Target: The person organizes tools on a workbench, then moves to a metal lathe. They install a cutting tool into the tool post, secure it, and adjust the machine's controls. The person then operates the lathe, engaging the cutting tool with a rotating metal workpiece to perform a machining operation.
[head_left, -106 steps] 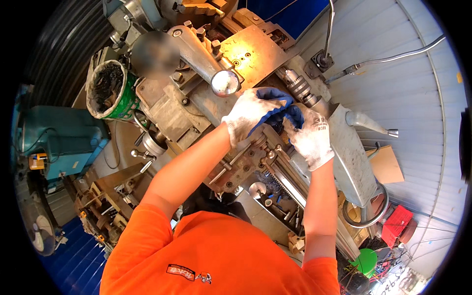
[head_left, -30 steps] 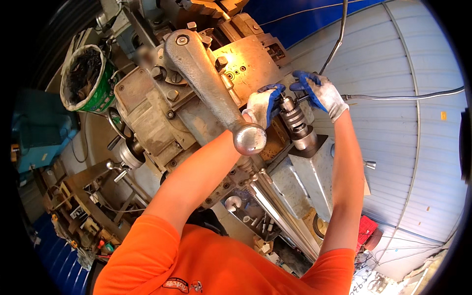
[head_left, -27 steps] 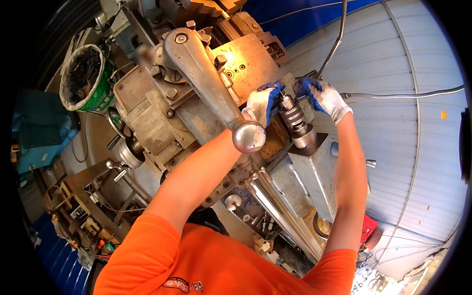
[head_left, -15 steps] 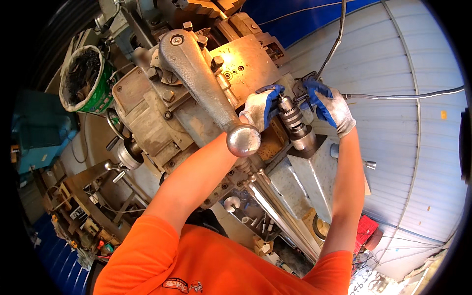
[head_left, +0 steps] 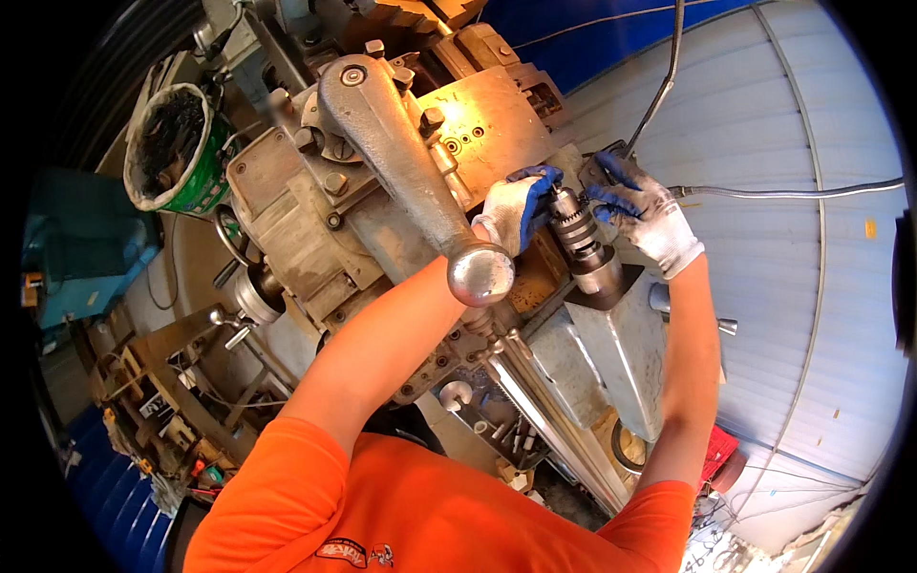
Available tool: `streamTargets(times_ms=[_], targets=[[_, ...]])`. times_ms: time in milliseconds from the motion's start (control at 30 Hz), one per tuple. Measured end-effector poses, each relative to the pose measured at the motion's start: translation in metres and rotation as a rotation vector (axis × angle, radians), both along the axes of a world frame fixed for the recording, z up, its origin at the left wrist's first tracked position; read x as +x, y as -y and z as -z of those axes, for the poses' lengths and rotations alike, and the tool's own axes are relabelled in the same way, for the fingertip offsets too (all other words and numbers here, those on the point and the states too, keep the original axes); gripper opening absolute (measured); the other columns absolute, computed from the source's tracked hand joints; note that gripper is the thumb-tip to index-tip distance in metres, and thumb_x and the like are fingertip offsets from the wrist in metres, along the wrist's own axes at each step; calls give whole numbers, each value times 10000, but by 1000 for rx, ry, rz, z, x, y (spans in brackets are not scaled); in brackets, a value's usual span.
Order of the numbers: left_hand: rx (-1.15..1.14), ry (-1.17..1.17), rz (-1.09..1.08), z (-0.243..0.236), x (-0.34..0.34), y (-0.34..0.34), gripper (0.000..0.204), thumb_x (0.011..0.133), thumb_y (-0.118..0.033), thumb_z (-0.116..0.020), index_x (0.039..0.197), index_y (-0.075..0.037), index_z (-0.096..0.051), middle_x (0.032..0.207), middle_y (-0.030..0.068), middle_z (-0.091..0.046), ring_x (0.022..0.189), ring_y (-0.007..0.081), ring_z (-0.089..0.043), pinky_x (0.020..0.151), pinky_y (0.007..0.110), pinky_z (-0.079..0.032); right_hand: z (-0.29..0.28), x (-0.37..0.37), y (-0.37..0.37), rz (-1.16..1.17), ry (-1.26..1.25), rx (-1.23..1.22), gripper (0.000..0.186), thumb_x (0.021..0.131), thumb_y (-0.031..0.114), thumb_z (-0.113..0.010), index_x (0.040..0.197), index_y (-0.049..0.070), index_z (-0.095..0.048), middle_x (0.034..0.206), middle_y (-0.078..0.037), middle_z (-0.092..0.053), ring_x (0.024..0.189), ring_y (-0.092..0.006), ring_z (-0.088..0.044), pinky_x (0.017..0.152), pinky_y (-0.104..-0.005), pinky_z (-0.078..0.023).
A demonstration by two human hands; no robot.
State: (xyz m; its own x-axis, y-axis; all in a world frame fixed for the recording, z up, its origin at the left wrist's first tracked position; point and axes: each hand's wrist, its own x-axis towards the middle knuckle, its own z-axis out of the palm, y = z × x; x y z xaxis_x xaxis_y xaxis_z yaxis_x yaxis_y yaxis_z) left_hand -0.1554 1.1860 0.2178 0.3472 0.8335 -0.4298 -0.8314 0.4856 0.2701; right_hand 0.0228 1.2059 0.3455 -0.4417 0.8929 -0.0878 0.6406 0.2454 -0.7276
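A steel drill chuck (head_left: 575, 229) with a toothed ring sticks out of the grey tailstock (head_left: 616, 334) of a lathe. Pinched together at the chuck's nose are the blue-coated fingertips of my left hand (head_left: 516, 205); the small piece between them is hidden. On the chuck's right side my right hand (head_left: 659, 220), in the same kind of white and blue glove, has its fingers bent round the place of the chuck key. The key itself is mostly covered by those fingers. My left forearm passes beneath the ball end of a large clamp lever (head_left: 387, 158).
The lathe carriage (head_left: 287, 224) with its bolts and handwheel lies to the left. A lit flat slide (head_left: 482, 119) is beyond my left hand. Flexible metal conduits (head_left: 793, 191) run at the right. At far left stands a green bucket (head_left: 196, 181) of dark scraps.
My right hand has turned, so the back of its glove now shows more and the key's handle shows less. My left hand stays at the chuck's nose. The whole view has shifted slightly.
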Motion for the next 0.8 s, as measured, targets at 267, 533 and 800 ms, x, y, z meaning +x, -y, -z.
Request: streamTargets(times_ms=[267,533,800], targets=[[-8,-20,-4,-2,0,0,188,930,-151,-600,1101,-89,-645,1025,48,-675,920,200,-635,840,358,-521,9,-16,-62,-237,747,2,286,926,144,-567,1192,85,-657,909,-112,-679,687,-192,-668,640,-318,-553],[-15,-4,-3,0,-8,-2,157,928,-150,-610,1061,-85,-660,1027,49,-680,898,192,-640,823,344,-532,0,-23,-31,-59,366,-44,509,908,323,-647,1355,108,-532,1105,-123,-687,972,-236,-675,830,-302,-530],[-1,-3,27,3,-1,-4,163,931,-151,-602,1075,-93,-652,1037,45,-689,921,196,-644,830,348,-532,-2,-41,-13,-83,900,287,344,886,367,-592,1145,158,-679,969,-156,-703,919,-329,-664,841,-395,-530]])
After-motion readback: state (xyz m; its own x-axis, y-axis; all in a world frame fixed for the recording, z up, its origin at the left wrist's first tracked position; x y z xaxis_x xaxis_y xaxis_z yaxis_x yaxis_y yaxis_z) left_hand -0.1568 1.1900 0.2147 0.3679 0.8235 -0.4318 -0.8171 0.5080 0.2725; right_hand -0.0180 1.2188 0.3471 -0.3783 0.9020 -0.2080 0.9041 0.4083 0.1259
